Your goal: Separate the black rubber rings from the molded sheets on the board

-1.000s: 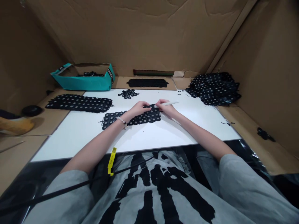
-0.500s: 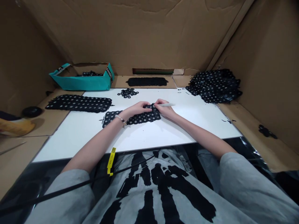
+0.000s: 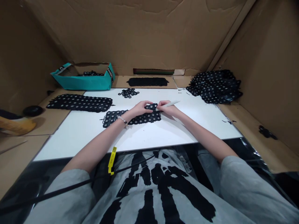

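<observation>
A black sheet with rows of pale dots (image 3: pixel 147 118) lies on the white board in front of me. My left hand (image 3: pixel 142 108) rests over its upper part, fingers closed on a small dotted black piece (image 3: pixel 151 106). Close on the right, my right hand (image 3: pixel 165 107) pinches a white pen-like tool (image 3: pixel 172 103), its back end pointing up to the right. The tool's tip is at the right end of the small piece, too small to make out. My left forearm hides part of the sheet.
Another dotted sheet (image 3: pixel 80 103) lies left, below a teal box (image 3: pixel 81 82) holding dark rings. Loose rings (image 3: pixel 128 92) and a black stack (image 3: pixel 148 81) are ahead. A dotted pile (image 3: pixel 215 86) stands back right. Cardboard walls (image 3: pixel 140 34) surround the white board (image 3: pixel 187 130).
My right hand has moved slightly right, with the white tool tilted more upward. The small dotted piece shows more plainly between my hands.
</observation>
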The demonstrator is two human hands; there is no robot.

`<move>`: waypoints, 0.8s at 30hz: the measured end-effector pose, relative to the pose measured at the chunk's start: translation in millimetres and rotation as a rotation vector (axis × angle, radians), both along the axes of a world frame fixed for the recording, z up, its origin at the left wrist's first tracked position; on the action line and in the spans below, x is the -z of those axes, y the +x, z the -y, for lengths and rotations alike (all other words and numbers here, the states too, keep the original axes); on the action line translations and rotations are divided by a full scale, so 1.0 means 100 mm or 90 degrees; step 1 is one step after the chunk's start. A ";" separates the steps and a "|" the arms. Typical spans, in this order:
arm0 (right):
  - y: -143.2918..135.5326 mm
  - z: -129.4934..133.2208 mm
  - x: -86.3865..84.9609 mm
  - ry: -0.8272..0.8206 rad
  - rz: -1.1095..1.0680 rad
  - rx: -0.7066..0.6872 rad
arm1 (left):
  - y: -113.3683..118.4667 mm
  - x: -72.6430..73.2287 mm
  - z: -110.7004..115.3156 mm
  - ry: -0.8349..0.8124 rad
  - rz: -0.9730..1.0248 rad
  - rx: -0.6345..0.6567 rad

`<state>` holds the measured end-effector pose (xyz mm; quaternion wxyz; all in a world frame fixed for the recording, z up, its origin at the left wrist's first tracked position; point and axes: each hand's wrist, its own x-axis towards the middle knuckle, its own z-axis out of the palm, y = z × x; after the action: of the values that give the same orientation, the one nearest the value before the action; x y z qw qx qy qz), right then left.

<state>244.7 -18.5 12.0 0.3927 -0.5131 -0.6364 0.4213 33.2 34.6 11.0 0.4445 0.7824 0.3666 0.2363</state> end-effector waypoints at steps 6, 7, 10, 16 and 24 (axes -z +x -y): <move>-0.03 0.02 0.06 0.039 0.006 0.017 | 0.00 -0.05 0.03 -0.046 0.001 -0.021; -0.03 0.01 0.06 0.035 -0.007 0.016 | 0.00 -0.06 0.03 -0.051 0.000 -0.026; -0.01 -0.01 0.07 0.006 -0.046 0.005 | 0.00 -0.08 0.05 -0.052 0.002 -0.032; -0.06 0.06 0.07 0.062 0.042 0.027 | 0.02 -0.07 0.08 -0.056 0.010 -0.047; -0.14 0.09 0.05 0.121 0.113 0.062 | -0.03 -0.10 0.04 -0.112 0.005 -0.019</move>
<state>230.3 -27.1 6.9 0.4018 -0.5393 -0.6798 0.2926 30.5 30.1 21.3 0.5097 0.7335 0.3961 0.2130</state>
